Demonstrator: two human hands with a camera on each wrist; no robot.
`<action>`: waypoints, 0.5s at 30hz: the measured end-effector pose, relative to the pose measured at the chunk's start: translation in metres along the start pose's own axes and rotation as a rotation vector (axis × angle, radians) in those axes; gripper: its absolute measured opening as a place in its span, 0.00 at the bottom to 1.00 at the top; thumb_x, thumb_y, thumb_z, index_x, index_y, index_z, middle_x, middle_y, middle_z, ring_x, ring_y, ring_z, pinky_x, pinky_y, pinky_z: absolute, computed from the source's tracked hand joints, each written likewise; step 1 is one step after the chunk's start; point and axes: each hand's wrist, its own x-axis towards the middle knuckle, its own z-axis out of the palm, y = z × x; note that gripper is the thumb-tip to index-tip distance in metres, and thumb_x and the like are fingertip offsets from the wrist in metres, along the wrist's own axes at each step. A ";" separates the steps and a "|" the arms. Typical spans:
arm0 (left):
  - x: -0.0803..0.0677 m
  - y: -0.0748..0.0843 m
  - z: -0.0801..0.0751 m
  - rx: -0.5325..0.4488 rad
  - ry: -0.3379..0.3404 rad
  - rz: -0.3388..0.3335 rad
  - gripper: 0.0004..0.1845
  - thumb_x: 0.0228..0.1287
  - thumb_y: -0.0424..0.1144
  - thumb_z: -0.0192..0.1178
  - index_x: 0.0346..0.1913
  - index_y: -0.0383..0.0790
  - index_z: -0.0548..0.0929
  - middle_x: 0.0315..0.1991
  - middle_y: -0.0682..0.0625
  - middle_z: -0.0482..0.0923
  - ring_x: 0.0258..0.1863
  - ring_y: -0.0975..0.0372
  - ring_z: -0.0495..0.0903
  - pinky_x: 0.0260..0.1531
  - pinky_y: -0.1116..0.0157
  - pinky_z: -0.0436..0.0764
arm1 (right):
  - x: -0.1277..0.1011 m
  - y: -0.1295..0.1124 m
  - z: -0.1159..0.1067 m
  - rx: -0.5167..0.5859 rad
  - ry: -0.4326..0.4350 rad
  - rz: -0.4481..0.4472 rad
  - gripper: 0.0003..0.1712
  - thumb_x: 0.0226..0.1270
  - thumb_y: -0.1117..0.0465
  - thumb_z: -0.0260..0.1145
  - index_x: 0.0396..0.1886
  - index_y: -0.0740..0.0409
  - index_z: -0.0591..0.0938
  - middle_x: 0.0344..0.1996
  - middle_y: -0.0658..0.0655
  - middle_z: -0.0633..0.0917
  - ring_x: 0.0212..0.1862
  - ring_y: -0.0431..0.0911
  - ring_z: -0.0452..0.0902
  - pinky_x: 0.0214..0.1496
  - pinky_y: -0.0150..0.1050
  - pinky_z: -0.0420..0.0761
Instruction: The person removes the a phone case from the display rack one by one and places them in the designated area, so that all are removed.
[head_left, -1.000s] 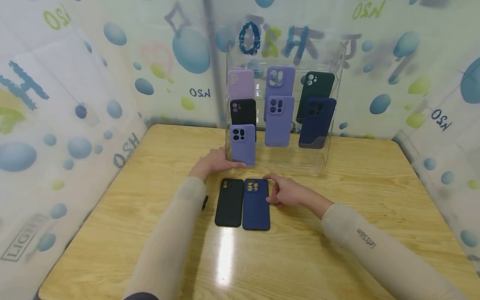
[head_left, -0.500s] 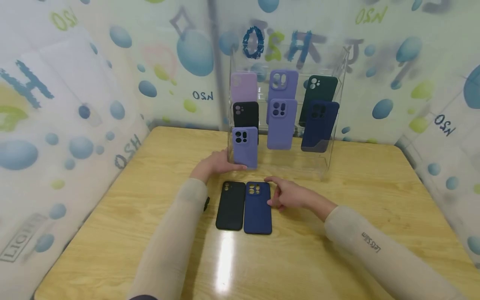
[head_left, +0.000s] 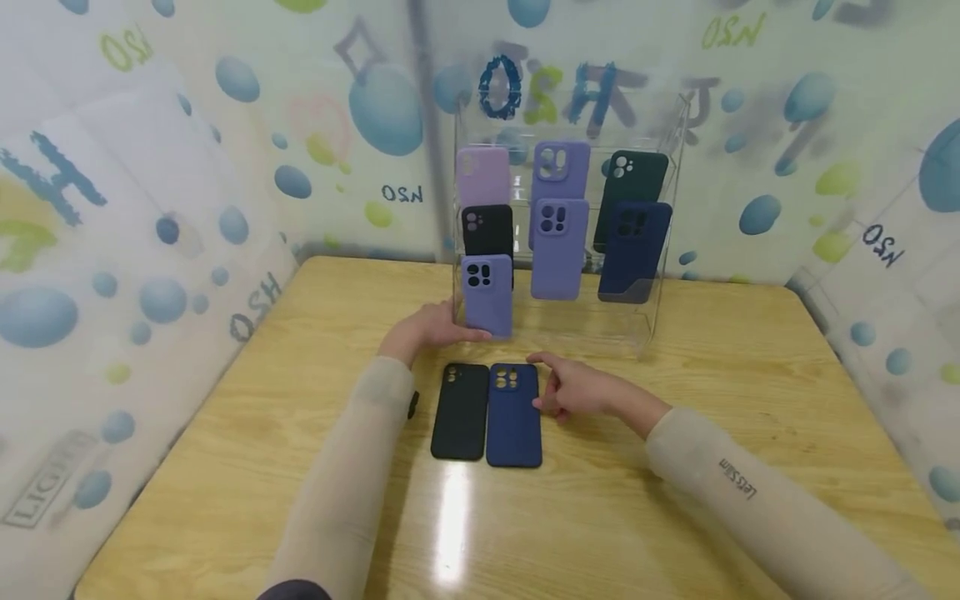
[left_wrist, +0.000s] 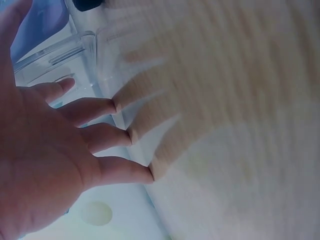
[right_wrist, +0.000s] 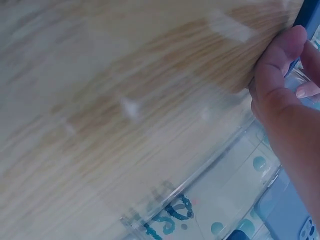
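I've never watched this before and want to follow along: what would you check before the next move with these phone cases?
1. Blue case flat on the table: ok.
2. Black case flat beside it: ok.
3. Right-hand grip at the blue case's edge: ok.
4. Right-hand grip wrapped round that case: not ok.
5. Left-hand grip clear of the lowest purple case: cannot tell; they overlap in the head view.
6. Display stand upright: ok.

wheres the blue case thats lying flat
In the head view, the blue case lies on the table right of the black case, with the right hand at its right edge.
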 end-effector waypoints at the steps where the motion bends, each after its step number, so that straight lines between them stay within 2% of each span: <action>1: 0.000 0.000 0.000 -0.006 0.003 0.006 0.65 0.42 0.79 0.62 0.79 0.54 0.46 0.74 0.41 0.61 0.73 0.45 0.62 0.70 0.46 0.63 | 0.000 0.000 0.000 0.002 0.002 0.006 0.44 0.66 0.62 0.68 0.76 0.46 0.57 0.34 0.59 0.82 0.30 0.48 0.81 0.34 0.41 0.85; 6: 0.001 0.000 0.002 -0.029 0.026 0.041 0.65 0.41 0.79 0.63 0.79 0.57 0.45 0.73 0.40 0.63 0.72 0.44 0.63 0.70 0.45 0.64 | -0.001 0.001 0.000 -0.017 0.007 0.006 0.43 0.66 0.60 0.68 0.76 0.46 0.57 0.33 0.58 0.83 0.31 0.47 0.80 0.35 0.40 0.84; 10: 0.001 -0.002 0.002 -0.040 0.038 0.059 0.66 0.39 0.79 0.64 0.79 0.55 0.45 0.72 0.39 0.64 0.71 0.44 0.64 0.69 0.46 0.65 | -0.002 0.001 0.001 -0.034 0.009 -0.001 0.42 0.67 0.57 0.68 0.76 0.46 0.58 0.32 0.58 0.83 0.30 0.47 0.80 0.35 0.39 0.83; 15: 0.001 -0.005 0.001 -0.063 0.033 0.047 0.71 0.40 0.80 0.63 0.79 0.54 0.34 0.75 0.37 0.57 0.73 0.44 0.60 0.72 0.47 0.62 | -0.002 0.000 0.001 -0.049 0.007 -0.011 0.42 0.68 0.56 0.67 0.76 0.47 0.57 0.30 0.58 0.82 0.29 0.47 0.80 0.36 0.39 0.83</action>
